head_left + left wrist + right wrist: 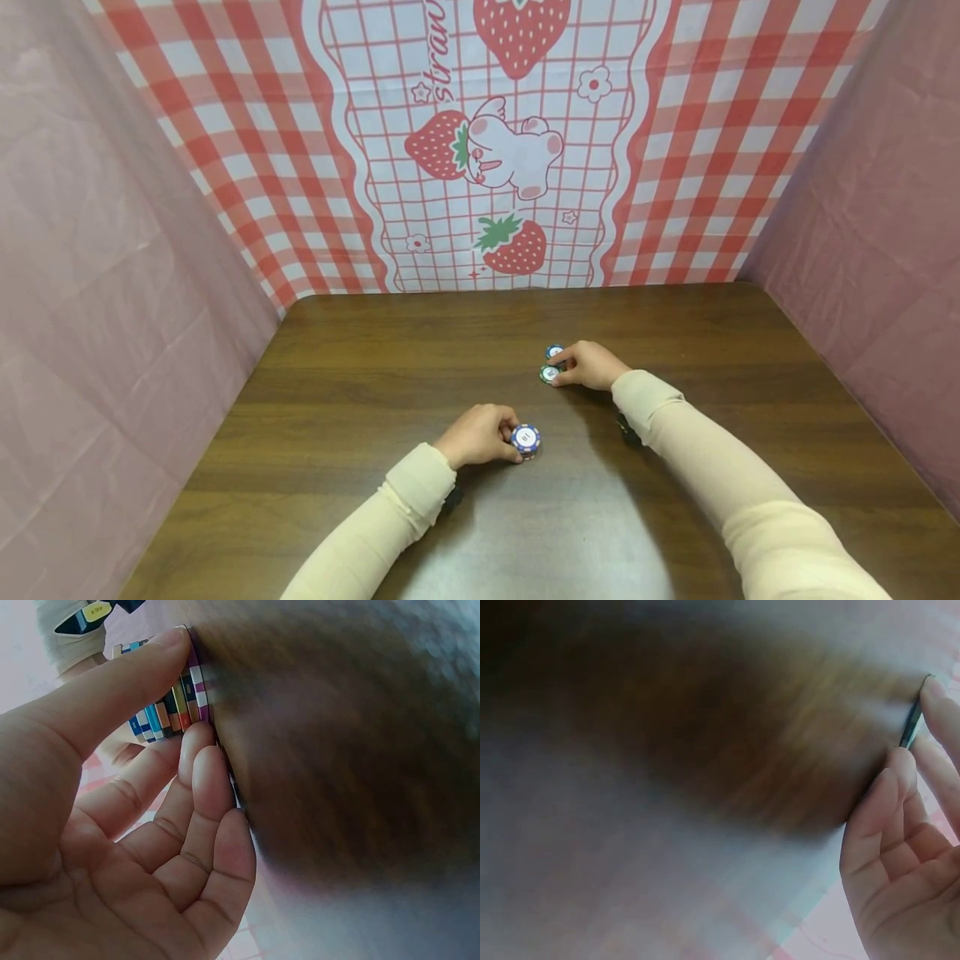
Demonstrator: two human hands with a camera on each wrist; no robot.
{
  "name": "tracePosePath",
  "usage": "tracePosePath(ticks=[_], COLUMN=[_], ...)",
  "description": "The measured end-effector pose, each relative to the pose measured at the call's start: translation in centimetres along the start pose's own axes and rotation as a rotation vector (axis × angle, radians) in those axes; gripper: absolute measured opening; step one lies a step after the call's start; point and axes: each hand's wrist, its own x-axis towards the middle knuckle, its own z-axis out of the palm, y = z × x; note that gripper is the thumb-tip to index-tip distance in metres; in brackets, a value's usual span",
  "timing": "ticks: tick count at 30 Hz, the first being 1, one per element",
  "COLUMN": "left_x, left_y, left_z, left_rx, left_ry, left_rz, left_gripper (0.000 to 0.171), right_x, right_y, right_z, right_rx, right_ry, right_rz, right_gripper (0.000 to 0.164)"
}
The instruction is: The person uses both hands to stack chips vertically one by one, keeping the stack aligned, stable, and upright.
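Observation:
A stack of poker chips (527,438) stands on the table, a blue chip marked 10 on top. My left hand (480,436) grips it from the left, thumb on the near side and forefinger on the far side. Seen from the left wrist, the stack (159,720) shows several colours, with a purple-and-white chip lowest against the wood. Farther back, my right hand (595,365) pinches a green poker chip (550,374) between thumb and fingers. In the right wrist view that chip (911,724) lies edge-on at the tabletop. Just beyond it is a blue poker chip (554,351), partly covered by the fingers.
The brown wooden table (360,358) meets a red-and-white checked cloth (225,167) with strawberry prints at its back edge. Pink curtains (97,292) hang on both sides. Each wrist bears a dark strapped device, such as the one below the right cuff (628,429).

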Motion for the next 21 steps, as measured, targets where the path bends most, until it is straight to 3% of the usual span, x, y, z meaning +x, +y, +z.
tracePosePath(ticks=[12, 21], left_x=[0.03, 0.03], left_y=[-0.12, -0.07], left_z=[0.1, 0.08], left_rx=[0.004, 0.007], left_ry=[-0.001, 0.0], left_rz=[-0.01, -0.01], left_gripper=[0.031, 0.031], right_x=[-0.03, -0.28], right_y=[-0.16, -0.08], right_z=[0.15, -0.34], right_rx=[-0.034, 0.038], right_ry=[0.016, 0.034], right_rz=[0.005, 0.034], right_gripper=[0.036, 0.037])
